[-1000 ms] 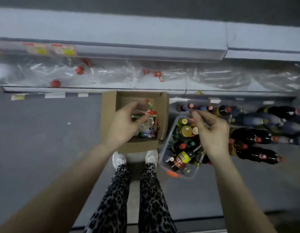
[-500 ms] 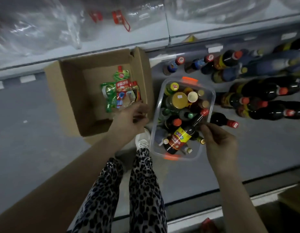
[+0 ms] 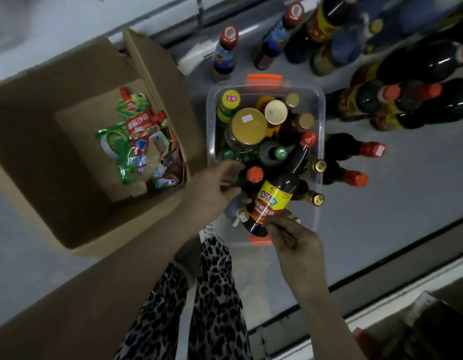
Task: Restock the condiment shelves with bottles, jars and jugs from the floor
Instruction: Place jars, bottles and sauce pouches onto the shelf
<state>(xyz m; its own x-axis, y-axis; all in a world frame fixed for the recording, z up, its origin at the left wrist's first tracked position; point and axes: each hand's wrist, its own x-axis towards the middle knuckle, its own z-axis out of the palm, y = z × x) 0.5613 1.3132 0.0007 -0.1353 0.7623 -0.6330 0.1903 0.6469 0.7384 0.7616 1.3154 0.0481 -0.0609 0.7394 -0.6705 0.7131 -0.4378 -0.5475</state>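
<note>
1. The floor bottles point(image 3: 396, 100) at the upper right are blurred and cut off.
2. My right hand point(image 3: 295, 240) curls at the sauce bottle point(image 3: 274, 201)'s base; I cannot tell if it grips.
3. My left hand point(image 3: 214, 188) is spread beside it.
4. The sauce bottle is dark with a yellow-and-red label, tilted atop others in the clear bin point(image 3: 210, 120).

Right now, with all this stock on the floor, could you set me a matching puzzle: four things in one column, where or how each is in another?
1 cardboard box
2 clear tub
3 yellow-labelled bottle
4 blue-labelled bottle

A lying tilted in the tub
B holds green and red pouches
C standing on the floor beyond the tub
D orange clips at both ends

Pairs: 1-B, 2-D, 3-A, 4-C
</note>
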